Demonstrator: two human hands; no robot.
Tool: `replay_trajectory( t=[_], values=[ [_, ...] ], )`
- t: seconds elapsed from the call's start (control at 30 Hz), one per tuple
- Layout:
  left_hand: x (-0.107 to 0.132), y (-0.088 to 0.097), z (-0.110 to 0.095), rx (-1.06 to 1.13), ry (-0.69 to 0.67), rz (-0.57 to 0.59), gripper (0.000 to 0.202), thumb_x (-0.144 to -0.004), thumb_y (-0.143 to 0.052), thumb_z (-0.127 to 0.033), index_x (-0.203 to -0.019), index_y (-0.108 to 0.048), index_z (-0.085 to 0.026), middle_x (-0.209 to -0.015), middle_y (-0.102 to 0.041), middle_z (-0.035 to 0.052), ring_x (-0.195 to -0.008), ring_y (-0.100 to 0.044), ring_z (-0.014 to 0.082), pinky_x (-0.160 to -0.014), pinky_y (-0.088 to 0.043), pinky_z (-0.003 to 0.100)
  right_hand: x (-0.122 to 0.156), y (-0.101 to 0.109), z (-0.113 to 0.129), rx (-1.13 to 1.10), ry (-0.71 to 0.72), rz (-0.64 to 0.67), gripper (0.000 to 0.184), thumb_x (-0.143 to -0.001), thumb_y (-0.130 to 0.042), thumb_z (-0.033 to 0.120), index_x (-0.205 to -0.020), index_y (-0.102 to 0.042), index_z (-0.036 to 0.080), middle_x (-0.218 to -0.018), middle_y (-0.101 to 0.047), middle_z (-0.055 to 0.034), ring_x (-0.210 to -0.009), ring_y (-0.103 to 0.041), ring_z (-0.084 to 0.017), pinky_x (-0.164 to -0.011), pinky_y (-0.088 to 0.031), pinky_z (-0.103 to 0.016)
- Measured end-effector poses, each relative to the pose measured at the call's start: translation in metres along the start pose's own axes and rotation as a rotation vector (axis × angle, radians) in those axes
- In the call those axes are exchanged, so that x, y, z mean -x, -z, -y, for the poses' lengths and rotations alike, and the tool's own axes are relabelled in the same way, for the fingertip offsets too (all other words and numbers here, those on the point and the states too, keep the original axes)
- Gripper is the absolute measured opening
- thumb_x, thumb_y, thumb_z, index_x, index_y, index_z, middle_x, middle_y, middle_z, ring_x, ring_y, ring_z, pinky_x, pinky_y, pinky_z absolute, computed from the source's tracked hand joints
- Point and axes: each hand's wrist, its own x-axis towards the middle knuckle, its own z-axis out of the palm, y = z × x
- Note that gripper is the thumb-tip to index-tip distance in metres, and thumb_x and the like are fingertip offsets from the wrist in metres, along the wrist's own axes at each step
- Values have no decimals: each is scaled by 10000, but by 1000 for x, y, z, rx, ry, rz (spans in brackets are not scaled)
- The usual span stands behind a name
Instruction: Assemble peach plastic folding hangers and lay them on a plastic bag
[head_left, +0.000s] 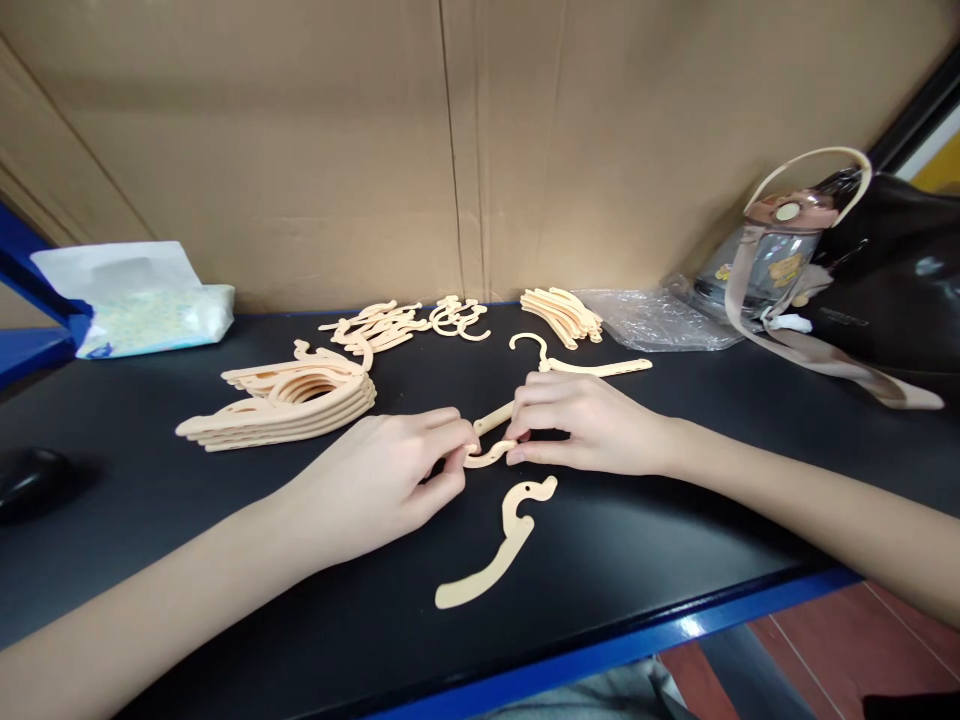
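My left hand (pixel 420 465) is closed in a pinch on the left end of a small curved cream plastic hanger piece (pixel 489 458). The fingers of my right hand (pixel 577 420) close on the right end of the same piece. Just behind my hands lies a hanger (pixel 600 369) with its hook up and left; a straight arm (pixel 495 416) shows between my hands, and whether they join is hidden by my right hand. Nearer the table's front edge is a loose curved hanger arm (pixel 487 572) with a hooked end.
Stacked hanger parts (pixel 277 430) sit at left. Farther back are piles of arms (pixel 390 325), hooks (pixel 459 318) and more arms (pixel 562 315). A clear plastic bag (pixel 660 320), strapped bottle (pixel 780 250) and black bag (pixel 892 270) are at right; a tissue pack (pixel 157 320) and black mouse (pixel 34 480) at left.
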Motion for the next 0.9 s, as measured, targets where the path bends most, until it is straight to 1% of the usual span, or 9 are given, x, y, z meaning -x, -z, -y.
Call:
replay_trajectory(
  t=[0.07, 0.13, 0.23, 0.37, 0.47, 0.63, 0.73, 0.8, 0.9],
  values=[
    [0, -2, 0, -20, -6, -27, 201, -915, -376, -205, -864, -571, -213, -733, -546, -43, -530, -485, 95, -495, -307, 237, 0, -1, 2, 33, -6, -18, 263, -943, -522, 343, -861, -692, 161, -734, -589, -17, -728, -481, -138, -680, -359, -273],
    [0, -4, -3, -58, -18, -60, 158, -932, -424, -290, -931, -566, -221, -769, -569, -43, -558, -526, 102, -484, -310, 230, -1, -2, 4, 54, -16, -51, 293, -955, -495, 354, -863, -692, 158, -715, -575, -19, -710, -471, -139, -672, -353, -274],
    [0, -7, -8, -169, -64, -97, 203, -925, -494, -392, -911, -554, -199, -761, -572, -33, -580, -562, 116, -458, -304, 229, -3, -5, 10, 54, -5, -86, 303, -954, -497, 351, -807, -676, 156, -709, -582, -18, -701, -458, -138, -661, -345, -270],
    [0, -9, -13, -302, -160, -158, 204, -947, -431, -267, -785, -512, -175, -685, -551, -26, -557, -570, 120, -454, -308, 236, -4, -6, 15, 70, 24, -101, 314, -958, -487, 337, -763, -652, 155, -704, -584, -18, -692, -446, -139, -653, -343, -273],
    [-1, -9, -12, -374, -169, -187, 190, -909, -423, -212, -734, -488, -175, -611, -515, -33, -491, -535, 120, -449, -300, 244, -4, -5, 14, 54, 16, -107, 295, -959, -482, 353, -840, -671, 161, -725, -582, -20, -700, -473, -141, -657, -362, -275],
    [-3, -6, -5, -403, -54, -102, 180, -849, -388, -173, -678, -442, -192, -549, -495, -35, -446, -505, 129, -451, -272, 258, -2, -5, 0, 67, -68, -177, 247, -939, -522, 337, -1030, -670, 162, -969, -600, -62, -870, -546, -155, -780, -427, -292],
    [-4, -1, -1, -356, 47, 6, 228, -880, -343, -205, -664, -416, -202, -539, -518, -27, -435, -494, 137, -454, -250, 268, -1, -7, -12, 144, -97, -141, 269, -900, -587, 347, -1100, -660, 183, -1052, -601, -63, -966, -537, -184, -872, -410, -338],
    [-5, 1, 0, -317, 112, 65, 259, -895, -330, -227, -649, -407, -205, -516, -518, -25, -427, -494, 142, -456, -241, 271, -2, -8, -16, 152, -104, -99, 260, -893, -600, 344, -1096, -664, 195, -1071, -612, -58, -992, -534, -193, -900, -391, -357],
    [-6, 1, 0, -307, 169, 97, 291, -912, -339, -270, -646, -438, -202, -511, -547, -11, -453, -538, 159, -463, -247, 271, -3, -10, -17, 110, -119, -64, 201, -929, -548, 308, -1026, -679, 191, -1027, -638, -50, -949, -545, -182, -881, -383, -351]
  ],
)
